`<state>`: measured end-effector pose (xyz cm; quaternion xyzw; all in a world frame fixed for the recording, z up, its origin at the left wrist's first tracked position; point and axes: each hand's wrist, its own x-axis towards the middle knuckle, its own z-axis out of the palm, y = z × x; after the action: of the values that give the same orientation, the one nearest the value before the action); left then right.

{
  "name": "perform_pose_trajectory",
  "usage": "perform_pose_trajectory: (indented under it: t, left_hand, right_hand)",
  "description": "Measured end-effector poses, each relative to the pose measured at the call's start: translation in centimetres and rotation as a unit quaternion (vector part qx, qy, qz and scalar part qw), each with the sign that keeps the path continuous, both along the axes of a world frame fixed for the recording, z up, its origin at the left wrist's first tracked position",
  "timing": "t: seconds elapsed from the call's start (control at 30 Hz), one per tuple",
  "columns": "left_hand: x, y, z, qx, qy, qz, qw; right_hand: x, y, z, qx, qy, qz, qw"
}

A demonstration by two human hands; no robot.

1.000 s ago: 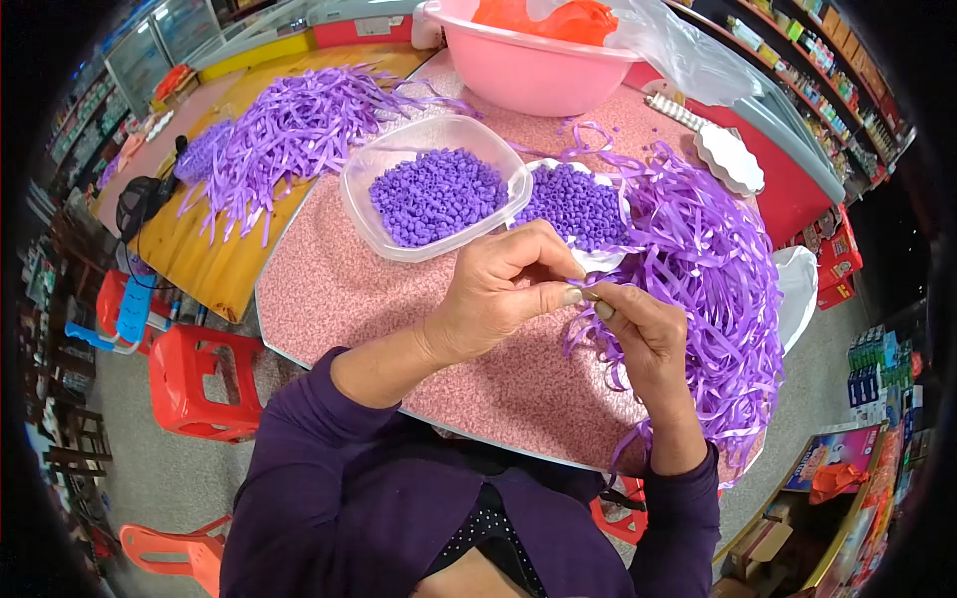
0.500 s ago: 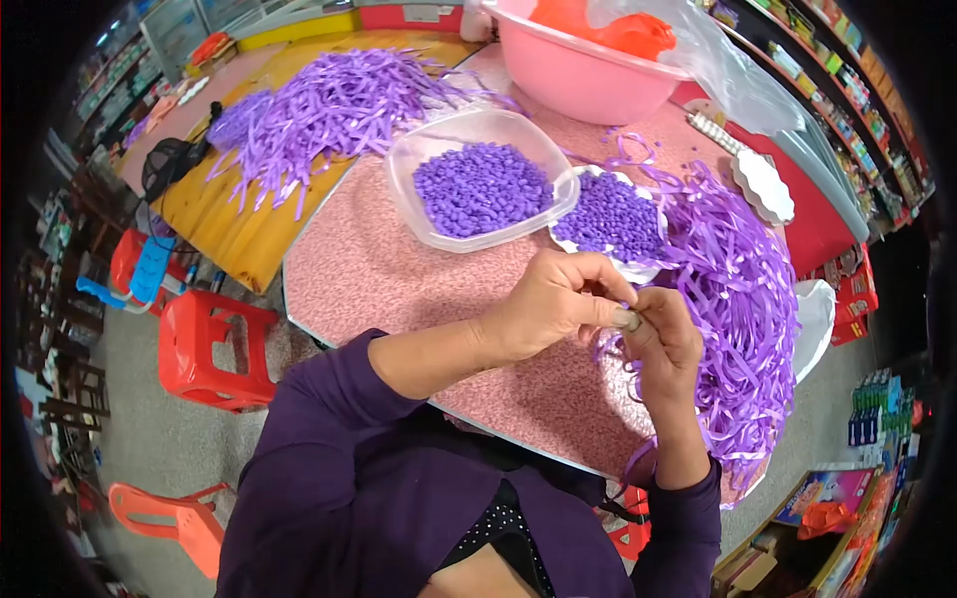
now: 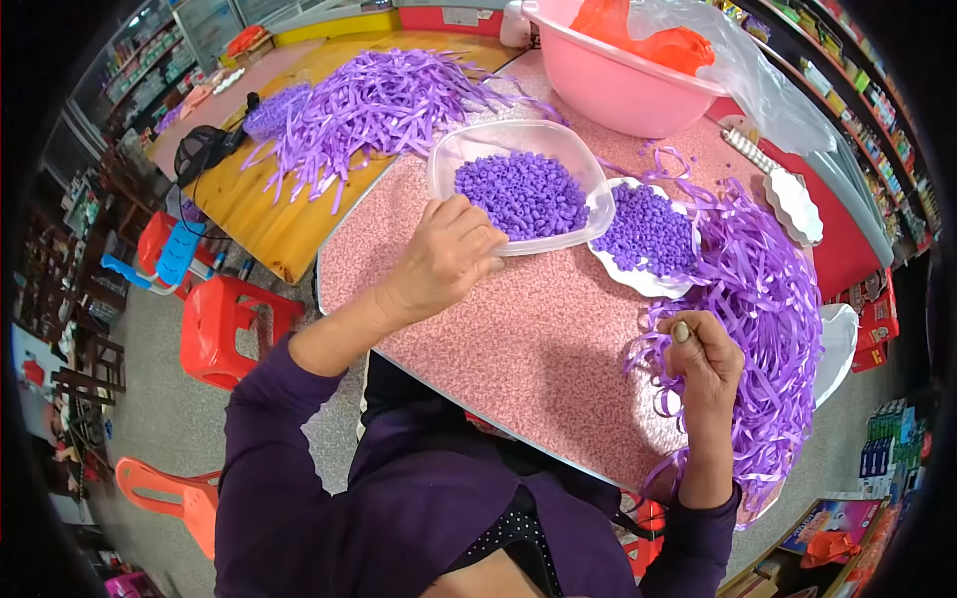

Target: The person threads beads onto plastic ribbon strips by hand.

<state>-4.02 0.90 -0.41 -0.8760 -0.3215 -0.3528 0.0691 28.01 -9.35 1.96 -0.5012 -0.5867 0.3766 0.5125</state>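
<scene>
**Left hand (image 3: pixel 449 254) at the tub (image 3: pixel 548 142), right hand (image 3: pixel 706 364) beside the ribbons (image 3: pixel 768 329)**

Your left hand is at the near left side of the tub, overlapping its rim in view; contact cannot be confirmed. Its fingers are curled and pressed together. You may have something between the tips, but I cannot tell. Your right hand is well apart from it, raised at the near left edge of the ribbons. Its fingers are folded in, with the thumb laid against them; what they pinch, if anything, cannot be made out.

The tub stands on the pink table (image 3: pixel 478 339), far of your hands, and contains purple beads (image 3: pixel 518 194). Just to its right, a white dish (image 3: pixel 638 282) carries more beads of the same colour. The ribbons, also purple, spread along the right side of the table, some against the dish. Farther off, a pink basin (image 3: pixel 628 90) holds a red bag (image 3: pixel 658 50). To the far left, a second ribbon heap (image 3: pixel 379 100) lies mostly on the wooden table (image 3: pixel 284 234). A red stool (image 3: pixel 224 334) stands to your left.
</scene>
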Motion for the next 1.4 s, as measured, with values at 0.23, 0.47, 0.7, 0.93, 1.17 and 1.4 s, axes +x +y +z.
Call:
perform_pose_trajectory:
  t: [0.23,0.47,0.7,0.93,1.17,1.4]
  left_hand:
    - [0.2,6.6,1.9,-0.076,0.016,-0.034,0.996]
    - [2.7,12.6,0.2,-0.14,0.258,-0.008,0.956]
    - [2.2,12.3,0.4,-0.198,0.195,-0.033,0.96]
    - [2.0,11.9,0.4,-0.215,0.184,-0.053,0.958]
    - [2.3,12.1,0.2,-0.218,0.211,-0.022,0.953]
    - [3.2,11.8,0.2,-0.237,0.219,0.02,0.946]
  right_hand:
    - [-0.4,0.5,-0.3,-0.036,-0.011,0.006,0.999]
    - [-0.1,0.2,-0.2,-0.033,-0.009,0.013,0.999]
    - [-0.1,-0.1,-0.2,0.009,-0.042,0.028,0.999]
    - [-0.1,-0.1,-0.3,0.005,-0.027,0.036,0.999]
    - [-0.2,-0.1,-0.5,0.026,-0.037,0.035,0.998]
    - [0.1,-0.3,-0.1,0.011,-0.049,0.03,0.998]
